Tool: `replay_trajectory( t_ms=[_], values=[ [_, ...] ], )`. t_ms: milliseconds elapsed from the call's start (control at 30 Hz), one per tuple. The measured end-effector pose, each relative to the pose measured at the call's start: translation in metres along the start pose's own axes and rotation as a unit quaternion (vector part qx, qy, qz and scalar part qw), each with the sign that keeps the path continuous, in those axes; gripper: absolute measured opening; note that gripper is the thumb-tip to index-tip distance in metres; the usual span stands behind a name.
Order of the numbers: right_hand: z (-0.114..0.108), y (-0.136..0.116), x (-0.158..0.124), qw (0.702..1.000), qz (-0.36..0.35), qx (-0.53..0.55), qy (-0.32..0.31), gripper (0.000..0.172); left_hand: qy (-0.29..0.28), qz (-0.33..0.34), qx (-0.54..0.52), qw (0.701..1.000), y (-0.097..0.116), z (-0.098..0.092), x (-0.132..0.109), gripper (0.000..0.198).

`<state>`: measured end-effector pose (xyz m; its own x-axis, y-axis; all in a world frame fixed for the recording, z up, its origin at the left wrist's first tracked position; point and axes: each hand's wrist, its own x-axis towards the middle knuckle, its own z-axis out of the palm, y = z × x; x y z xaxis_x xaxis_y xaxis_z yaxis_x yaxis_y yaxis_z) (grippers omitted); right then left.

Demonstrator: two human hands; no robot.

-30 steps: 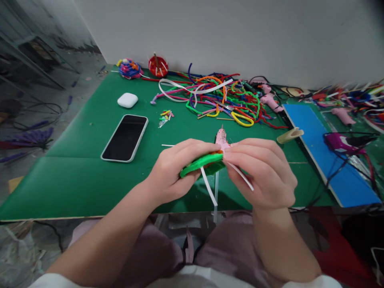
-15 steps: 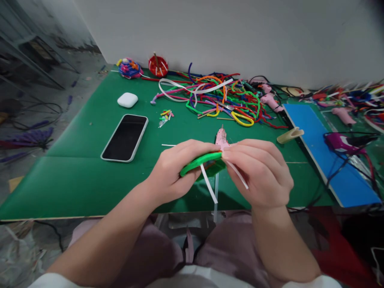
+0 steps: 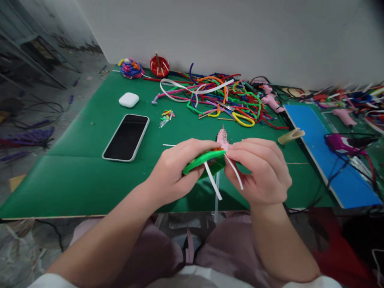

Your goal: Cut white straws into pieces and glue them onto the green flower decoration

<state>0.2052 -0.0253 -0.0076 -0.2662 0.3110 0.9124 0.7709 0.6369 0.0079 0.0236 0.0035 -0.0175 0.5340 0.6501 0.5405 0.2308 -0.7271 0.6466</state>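
Observation:
My left hand (image 3: pixel 175 170) is closed around a flat green coiled disc of pipe cleaner (image 3: pixel 201 160), held edge-on above the near part of the green table (image 3: pixel 84 176). White strips (image 3: pixel 213 185) stick out of the disc and hang down. My right hand (image 3: pixel 258 170) pinches one white strip (image 3: pixel 235 171) at the disc's right edge. Just behind the hands, a pink glue gun (image 3: pixel 222 137) lies on the table, partly hidden by my fingers.
A black phone (image 3: pixel 126 137) and a white earbud case (image 3: pixel 129 99) lie at the left. A tangle of coloured pipe cleaners (image 3: pixel 228 100) with yellow scissors fills the back. A blue board (image 3: pixel 330 156) and more glue guns sit at the right.
My right hand has drawn slightly in toward the disc, and the white strip it pinches now hangs steeper. The left hand keeps its hold on the green disc.

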Motion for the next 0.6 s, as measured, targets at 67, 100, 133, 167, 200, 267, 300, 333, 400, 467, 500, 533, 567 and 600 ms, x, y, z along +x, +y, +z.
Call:
replay_trajectory(
  t_ms=[67,100,133,167,200,267,300,333,400,467,500,533,567,600],
  values=[
    [0.0006,0.0001,-0.0004,1.000,0.004,-0.002,0.000,0.017,-0.002,-0.008,0.003,1.000,0.0011,0.0004,0.0000,0.045],
    [0.0009,0.0001,-0.0004,1.000,0.005,-0.003,0.000,0.017,-0.003,-0.011,0.003,1.000,0.0015,0.0005,0.0000,0.044],
    [0.0011,0.0000,-0.0003,1.000,0.006,-0.006,-0.002,0.017,-0.005,-0.013,0.003,1.000,0.0018,0.0006,0.0001,0.044],
    [0.0012,-0.0002,0.0000,1.000,0.007,-0.009,-0.002,0.017,-0.006,-0.013,0.002,1.000,0.0019,0.0006,0.0002,0.044],
    [0.0012,-0.0004,0.0002,1.000,0.008,-0.011,-0.002,0.017,-0.007,-0.012,0.001,1.000,0.0020,0.0005,0.0003,0.043],
    [0.0010,-0.0010,0.0005,1.000,0.007,-0.015,-0.004,0.017,-0.009,-0.006,-0.001,1.000,0.0018,0.0005,0.0006,0.043],
    [0.0009,-0.0013,0.0006,1.000,0.007,-0.017,-0.006,0.018,-0.010,-0.003,-0.003,1.000,0.0017,0.0005,0.0008,0.044],
    [0.0008,-0.0015,0.0006,1.000,0.008,-0.018,-0.009,0.017,-0.011,-0.001,-0.005,1.000,0.0016,0.0004,0.0009,0.045],
    [0.0006,-0.0015,0.0005,1.000,0.010,-0.021,-0.014,0.017,-0.013,-0.001,-0.010,1.000,0.0016,0.0003,0.0011,0.045],
    [0.0007,-0.0010,0.0002,1.000,0.012,-0.016,-0.013,0.017,-0.013,-0.007,-0.014,1.000,0.0018,0.0001,0.0009,0.045],
    [0.0008,-0.0006,0.0000,1.000,0.014,-0.011,-0.011,0.018,-0.012,-0.012,-0.014,1.000,0.0019,-0.0001,0.0007,0.044],
    [0.0010,-0.0003,-0.0001,1.000,0.016,-0.005,-0.009,0.020,-0.010,-0.016,-0.013,1.000,0.0020,-0.0003,0.0004,0.044],
    [0.0012,0.0000,-0.0001,1.000,0.019,0.001,-0.009,0.022,-0.007,-0.020,-0.011,1.000,0.0020,-0.0004,0.0001,0.044],
    [0.0015,0.0002,-0.0001,1.000,0.022,0.007,-0.011,0.024,-0.005,-0.023,-0.009,1.000,0.0020,-0.0005,-0.0002,0.044]
  ],
)
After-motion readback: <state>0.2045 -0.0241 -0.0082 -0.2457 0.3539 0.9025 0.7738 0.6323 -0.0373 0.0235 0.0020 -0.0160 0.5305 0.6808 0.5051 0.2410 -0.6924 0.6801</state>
